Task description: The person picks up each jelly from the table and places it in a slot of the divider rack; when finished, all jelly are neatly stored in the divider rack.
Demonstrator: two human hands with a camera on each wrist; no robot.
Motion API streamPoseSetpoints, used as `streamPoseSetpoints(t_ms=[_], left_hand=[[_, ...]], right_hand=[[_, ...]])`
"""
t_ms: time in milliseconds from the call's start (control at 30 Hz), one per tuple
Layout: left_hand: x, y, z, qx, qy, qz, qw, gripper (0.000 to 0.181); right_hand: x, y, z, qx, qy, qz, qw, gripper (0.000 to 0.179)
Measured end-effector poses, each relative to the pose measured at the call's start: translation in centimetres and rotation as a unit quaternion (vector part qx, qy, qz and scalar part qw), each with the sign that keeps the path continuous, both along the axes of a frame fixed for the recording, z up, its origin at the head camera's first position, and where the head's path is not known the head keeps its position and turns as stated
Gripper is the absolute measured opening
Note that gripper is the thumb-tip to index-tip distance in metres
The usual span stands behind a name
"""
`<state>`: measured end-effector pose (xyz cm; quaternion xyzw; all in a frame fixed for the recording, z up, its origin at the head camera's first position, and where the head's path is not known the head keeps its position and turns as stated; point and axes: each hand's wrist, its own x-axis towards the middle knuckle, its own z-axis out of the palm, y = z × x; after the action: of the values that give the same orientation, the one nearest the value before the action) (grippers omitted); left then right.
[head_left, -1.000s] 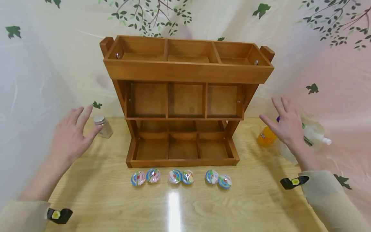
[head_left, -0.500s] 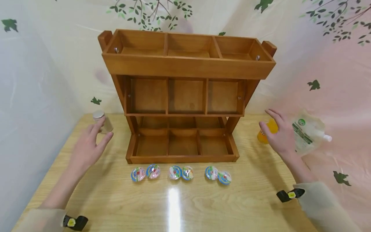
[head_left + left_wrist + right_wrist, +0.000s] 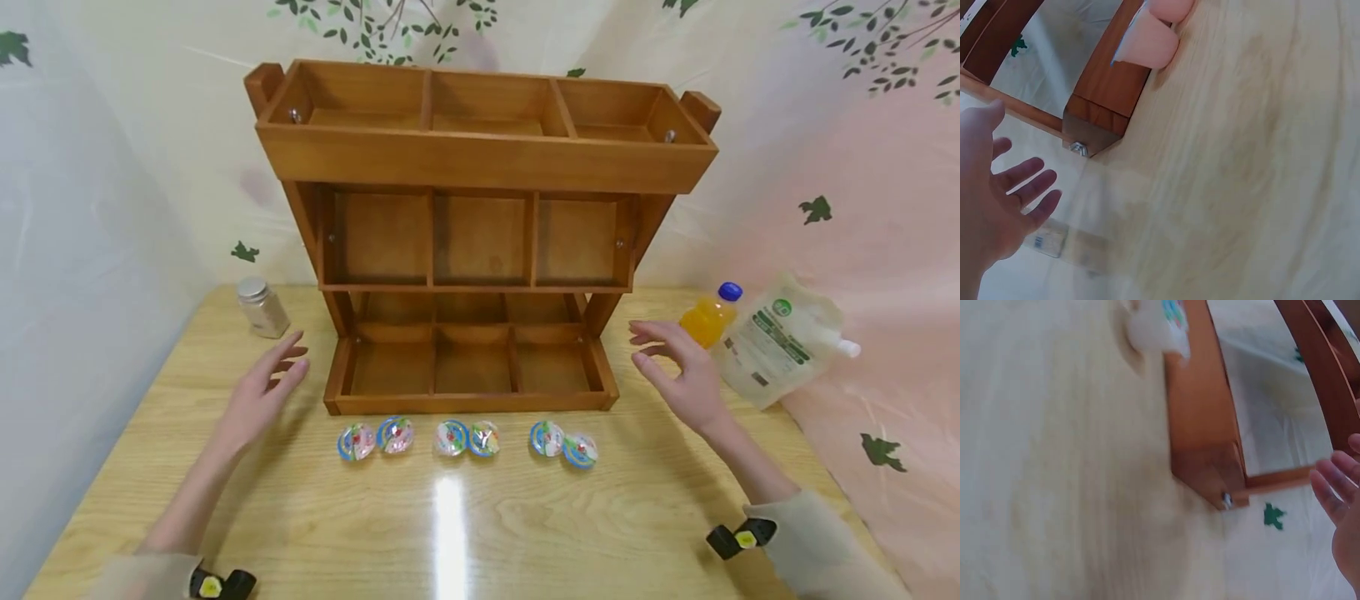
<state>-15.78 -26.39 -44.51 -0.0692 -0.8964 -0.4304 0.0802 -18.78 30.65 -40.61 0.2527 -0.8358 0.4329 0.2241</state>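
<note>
Both hands hover over the table on either side of a three-tier wooden rack (image 3: 480,162), holding nothing. My left hand (image 3: 262,396) is left of the bottom tier, its fingers loosely bent and pointing toward the rack. On the other side, my right hand (image 3: 684,375) has its fingers spread a little, the thumb apart. In front of the rack several small cups with printed foil lids lie in pairs: a left pair (image 3: 394,435), a middle pair (image 3: 452,437) and a right pair (image 3: 581,451). Two pinkish cups (image 3: 1147,40) show their sides in the left wrist view.
A jar with a silvery lid (image 3: 262,307) stands behind my left hand. Behind my right hand are an orange bottle with a blue cap (image 3: 708,320) and a clear spouted pouch (image 3: 780,342). A leaf-printed cloth (image 3: 847,275) hangs behind the table.
Both hands have come down and inward toward the rack, the left moving right and the right moving left. The jar, bottle and pouch now show fully. The head view has tilted slightly downward.
</note>
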Motion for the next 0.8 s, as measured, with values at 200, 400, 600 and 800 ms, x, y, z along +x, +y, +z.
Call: streamPoseSetpoints(t_ms=[200,400,600,800], left_hand=[[0.2,0.5,-1.4,0.027,-0.037,-0.026,0.9986,0.054],[0.1,0.6,-2.0,0.045,-0.059,-0.041,0.9964,0.051],[0.1,0.6,-2.7,0.071,-0.065,-0.056,0.9938,0.051],[0.0,0.7,-2.8,0.079,-0.121,-0.061,0.9876,0.055]], right_hand=[[1.5,-1.0,-1.6,0.043,-0.071,0.082,0.9932,0.047],[2.7,-1.8,-3.1,0.080,-0.132,0.146,0.9772,0.045],[3.2,-2.1,-4.1,0.109,-0.161,0.193,0.9616,0.049],[3.4,-1.8,-4.5,0.132,-0.217,0.203,0.9456,0.062]])
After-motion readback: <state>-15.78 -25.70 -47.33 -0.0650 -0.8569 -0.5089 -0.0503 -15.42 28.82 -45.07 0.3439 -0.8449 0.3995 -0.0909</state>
